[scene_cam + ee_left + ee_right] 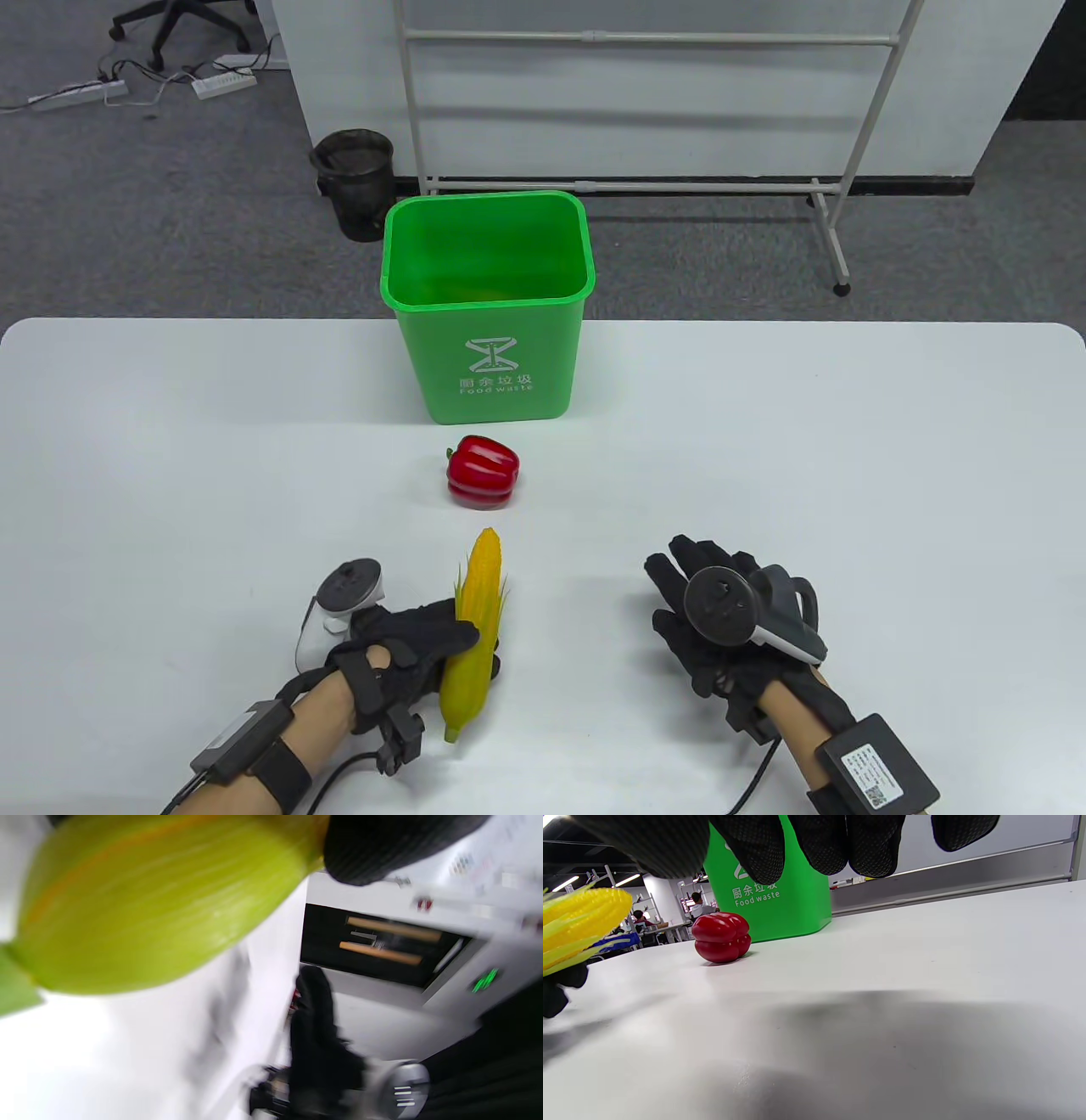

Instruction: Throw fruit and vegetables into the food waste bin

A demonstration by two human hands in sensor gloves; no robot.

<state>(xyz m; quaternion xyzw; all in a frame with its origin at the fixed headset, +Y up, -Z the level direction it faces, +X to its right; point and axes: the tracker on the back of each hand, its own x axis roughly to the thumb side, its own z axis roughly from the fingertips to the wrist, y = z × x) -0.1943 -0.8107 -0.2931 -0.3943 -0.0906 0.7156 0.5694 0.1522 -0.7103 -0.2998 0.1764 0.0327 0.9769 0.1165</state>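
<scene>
My left hand point(424, 649) grips a yellow corn cob point(475, 624) near its lower end, its tip pointing away from me. The cob fills the top left of the blurred left wrist view point(161, 899) and shows at the left edge of the right wrist view point(577, 921). A red bell pepper point(481, 472) lies on the white table point(848, 441) in front of the green food waste bin point(488, 340); the pepper point(722, 937) and the bin point(780, 899) also show in the right wrist view. My right hand point(696, 594) is open and empty, fingers spread over the table.
A black bucket point(355, 180) and a white metal rack point(645, 127) stand on the floor behind the table. Power strips point(225, 83) lie on the carpet at the far left.
</scene>
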